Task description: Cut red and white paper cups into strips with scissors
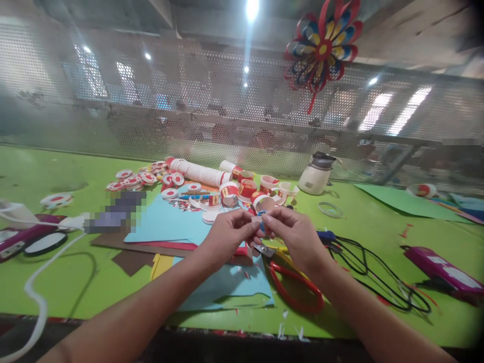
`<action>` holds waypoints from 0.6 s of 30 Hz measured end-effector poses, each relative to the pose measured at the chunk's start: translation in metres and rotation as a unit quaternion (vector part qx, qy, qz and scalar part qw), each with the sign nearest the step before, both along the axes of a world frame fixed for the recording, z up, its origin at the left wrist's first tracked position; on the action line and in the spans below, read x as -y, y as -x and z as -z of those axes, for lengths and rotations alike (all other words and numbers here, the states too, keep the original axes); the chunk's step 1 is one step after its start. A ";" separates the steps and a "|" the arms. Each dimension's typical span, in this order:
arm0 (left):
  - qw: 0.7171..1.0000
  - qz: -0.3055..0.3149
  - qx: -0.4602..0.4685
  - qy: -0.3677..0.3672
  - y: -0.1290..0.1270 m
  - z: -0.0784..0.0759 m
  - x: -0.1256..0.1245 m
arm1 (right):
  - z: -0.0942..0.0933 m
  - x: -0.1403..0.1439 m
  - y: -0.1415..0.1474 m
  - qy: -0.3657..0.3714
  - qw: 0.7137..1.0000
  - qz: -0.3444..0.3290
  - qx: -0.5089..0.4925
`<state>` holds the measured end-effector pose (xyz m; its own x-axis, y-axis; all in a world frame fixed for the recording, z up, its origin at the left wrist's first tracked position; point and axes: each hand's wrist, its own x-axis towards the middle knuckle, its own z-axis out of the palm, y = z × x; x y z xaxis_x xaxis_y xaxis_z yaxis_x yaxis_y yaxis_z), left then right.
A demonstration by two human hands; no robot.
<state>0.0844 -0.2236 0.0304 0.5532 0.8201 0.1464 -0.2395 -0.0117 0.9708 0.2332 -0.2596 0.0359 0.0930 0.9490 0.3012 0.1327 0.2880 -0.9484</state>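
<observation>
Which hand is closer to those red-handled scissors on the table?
Right. The right hand hovers just above the scissors; the left hand is farther off, over the blue paper.

Both forearms reaching forward, left hand (pixel 227 234) and right hand (pixel 295 234) meeting — fingertips pinched together, knuckles up

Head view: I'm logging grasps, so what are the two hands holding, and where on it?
Left hand and right hand pinch one small paper piece between their fingertips, one at each end; its shape cannot be told.
</observation>
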 end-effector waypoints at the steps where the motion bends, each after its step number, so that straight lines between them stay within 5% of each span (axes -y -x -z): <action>1: 1.000 -0.002 -0.001 -0.002 0.000 0.000 0.000 | 0.000 0.000 0.000 -0.001 1.000 0.000 0.001; 18: 0.998 -0.033 0.050 0.012 0.004 0.001 -0.002 | 0.000 0.008 0.007 0.007 1.000 -0.018 0.001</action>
<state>0.0804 -0.2212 0.0295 0.4808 0.8586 0.1777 -0.3341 -0.0079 0.9425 0.2259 -0.2678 0.0357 0.0588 0.9557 0.2884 0.1237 0.2797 -0.9521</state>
